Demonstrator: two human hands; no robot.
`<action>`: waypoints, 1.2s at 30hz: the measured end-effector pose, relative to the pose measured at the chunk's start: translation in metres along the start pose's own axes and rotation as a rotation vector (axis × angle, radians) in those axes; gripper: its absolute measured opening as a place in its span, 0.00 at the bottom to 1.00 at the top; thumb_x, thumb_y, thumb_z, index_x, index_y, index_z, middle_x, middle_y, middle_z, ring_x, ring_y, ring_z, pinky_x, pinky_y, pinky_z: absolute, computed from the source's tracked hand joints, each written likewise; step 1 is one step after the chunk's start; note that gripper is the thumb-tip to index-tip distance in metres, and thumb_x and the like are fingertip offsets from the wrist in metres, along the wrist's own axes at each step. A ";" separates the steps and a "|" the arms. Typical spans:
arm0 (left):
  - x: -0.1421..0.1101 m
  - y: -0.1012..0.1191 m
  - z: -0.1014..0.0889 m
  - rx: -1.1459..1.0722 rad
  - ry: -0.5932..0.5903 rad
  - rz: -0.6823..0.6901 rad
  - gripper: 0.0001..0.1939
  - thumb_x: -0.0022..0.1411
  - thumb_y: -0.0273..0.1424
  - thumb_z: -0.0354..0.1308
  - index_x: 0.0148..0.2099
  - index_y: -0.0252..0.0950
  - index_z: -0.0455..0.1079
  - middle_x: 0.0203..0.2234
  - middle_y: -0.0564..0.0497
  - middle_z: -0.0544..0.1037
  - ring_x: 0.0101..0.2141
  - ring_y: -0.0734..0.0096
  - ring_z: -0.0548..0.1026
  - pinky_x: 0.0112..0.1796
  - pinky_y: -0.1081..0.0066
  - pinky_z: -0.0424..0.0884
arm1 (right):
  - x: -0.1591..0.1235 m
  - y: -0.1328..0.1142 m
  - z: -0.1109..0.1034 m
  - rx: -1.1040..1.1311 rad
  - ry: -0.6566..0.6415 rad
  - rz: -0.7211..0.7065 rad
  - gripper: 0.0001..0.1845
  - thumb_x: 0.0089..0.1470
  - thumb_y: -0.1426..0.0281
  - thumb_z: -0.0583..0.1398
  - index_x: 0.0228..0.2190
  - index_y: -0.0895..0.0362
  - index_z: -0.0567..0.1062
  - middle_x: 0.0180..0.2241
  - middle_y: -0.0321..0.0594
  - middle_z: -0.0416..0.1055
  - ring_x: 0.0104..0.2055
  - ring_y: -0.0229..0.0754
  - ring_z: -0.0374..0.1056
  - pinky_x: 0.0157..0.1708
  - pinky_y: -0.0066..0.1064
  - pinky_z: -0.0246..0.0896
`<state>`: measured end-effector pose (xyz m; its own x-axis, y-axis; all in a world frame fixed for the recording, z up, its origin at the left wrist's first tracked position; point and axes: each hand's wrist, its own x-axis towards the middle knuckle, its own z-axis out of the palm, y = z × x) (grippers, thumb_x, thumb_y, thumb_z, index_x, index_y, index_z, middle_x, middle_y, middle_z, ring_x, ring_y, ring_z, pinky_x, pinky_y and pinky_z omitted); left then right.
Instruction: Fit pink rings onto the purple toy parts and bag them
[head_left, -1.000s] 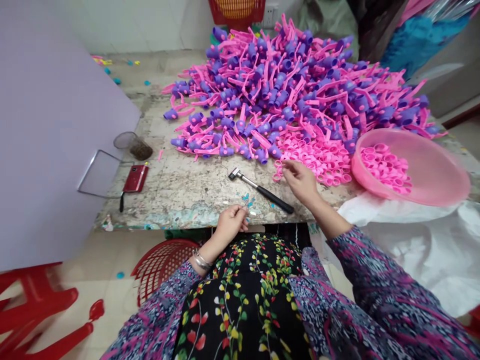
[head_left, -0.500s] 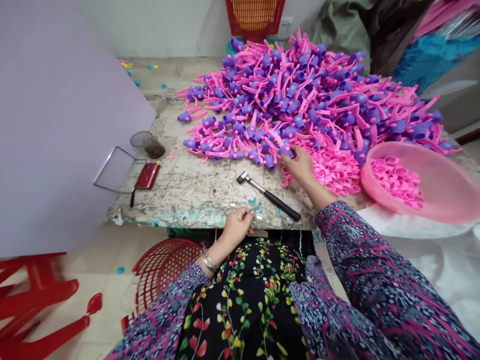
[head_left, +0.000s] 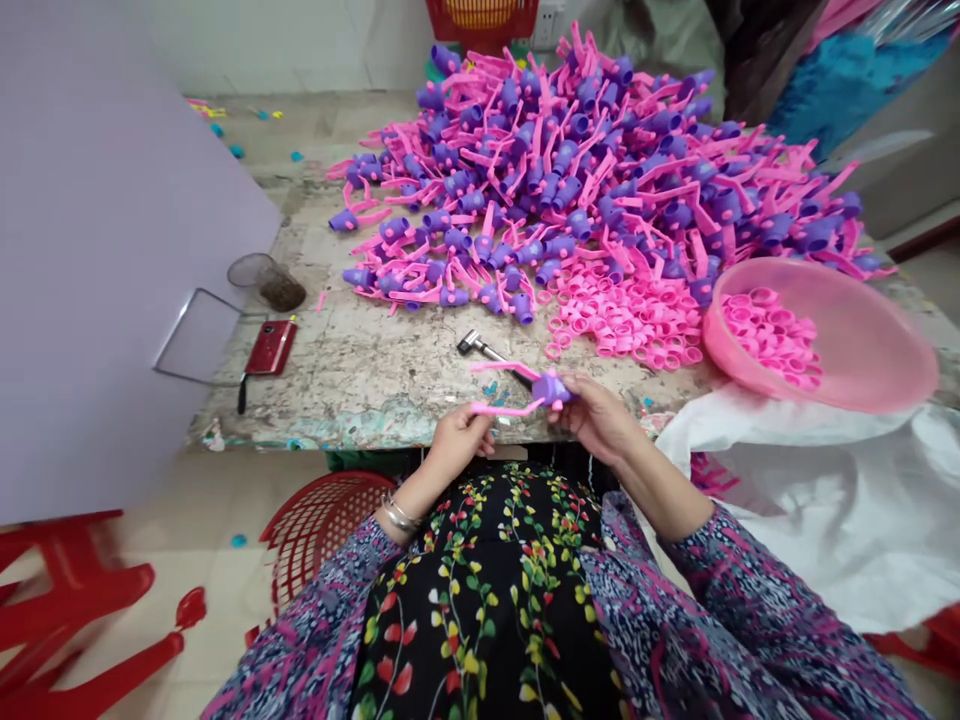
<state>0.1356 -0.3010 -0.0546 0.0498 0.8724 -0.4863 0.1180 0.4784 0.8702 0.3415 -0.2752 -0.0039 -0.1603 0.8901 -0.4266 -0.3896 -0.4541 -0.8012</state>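
My right hand (head_left: pixel 600 422) is closed around a purple plastic cup-shaped piece (head_left: pixel 551 389) with two long pink arms pointing left. My left hand (head_left: pixel 456 442) has its fingers pinched together at the tip of the lower pink arm; whether they grip the arm or something small is hidden. Beneath the held piece lies a hammer (head_left: pixel 484 347), its black handle mostly covered. Small blue bits (head_left: pixel 493 393) are scattered by it. Behind stretches a big heap of similar purple-and-pink pieces (head_left: pixel 570 170), with loose pink rings (head_left: pixel 630 315) in front.
A pink bowl (head_left: pixel 877 350) of rings stands right, above white sacking (head_left: pixel 810 490). On the left are a red phone-like object (head_left: pixel 271 347), a tipped clear cup (head_left: pixel 259 275), a wire frame (head_left: pixel 180 325) and a pale panel (head_left: pixel 127 250). A red basket (head_left: pixel 330 520) sits below the table edge.
My right hand has come back from the heap's front edge toward my left hand, bringing a purple-and-pink piece over the hammer. The view has shifted slightly.
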 end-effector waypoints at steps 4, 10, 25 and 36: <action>-0.006 0.006 -0.003 -0.121 -0.027 0.001 0.17 0.56 0.45 0.61 0.33 0.34 0.69 0.17 0.53 0.75 0.17 0.75 0.73 0.19 0.78 0.67 | -0.008 0.003 0.004 0.002 -0.107 0.036 0.15 0.44 0.61 0.69 0.34 0.55 0.78 0.25 0.32 0.71 0.23 0.33 0.64 0.26 0.27 0.67; -0.014 0.009 -0.029 -0.344 0.091 0.016 0.20 0.51 0.45 0.65 0.36 0.32 0.71 0.17 0.52 0.76 0.17 0.74 0.73 0.20 0.77 0.67 | -0.015 -0.003 0.004 -0.143 -0.173 -0.086 0.19 0.44 0.59 0.71 0.37 0.54 0.77 0.29 0.32 0.73 0.25 0.32 0.67 0.28 0.26 0.66; -0.045 0.023 -0.029 -0.569 -0.455 -0.236 0.23 0.62 0.49 0.55 0.40 0.30 0.71 0.20 0.47 0.78 0.18 0.70 0.76 0.19 0.76 0.69 | -0.028 0.023 0.017 -0.592 -0.191 -0.589 0.25 0.56 0.64 0.65 0.54 0.49 0.68 0.52 0.44 0.72 0.52 0.46 0.71 0.51 0.43 0.68; -0.038 0.037 -0.023 -0.688 -0.689 -0.261 0.21 0.64 0.44 0.57 0.36 0.27 0.73 0.24 0.43 0.80 0.21 0.67 0.78 0.22 0.75 0.73 | -0.037 0.012 0.019 -0.989 -0.380 -0.897 0.36 0.60 0.69 0.61 0.65 0.46 0.54 0.52 0.43 0.75 0.55 0.48 0.72 0.54 0.45 0.68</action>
<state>0.1157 -0.3145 -0.0024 0.6926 0.5878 -0.4180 -0.3805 0.7901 0.4806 0.3253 -0.3128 0.0104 -0.4964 0.7718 0.3974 0.2819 0.5763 -0.7670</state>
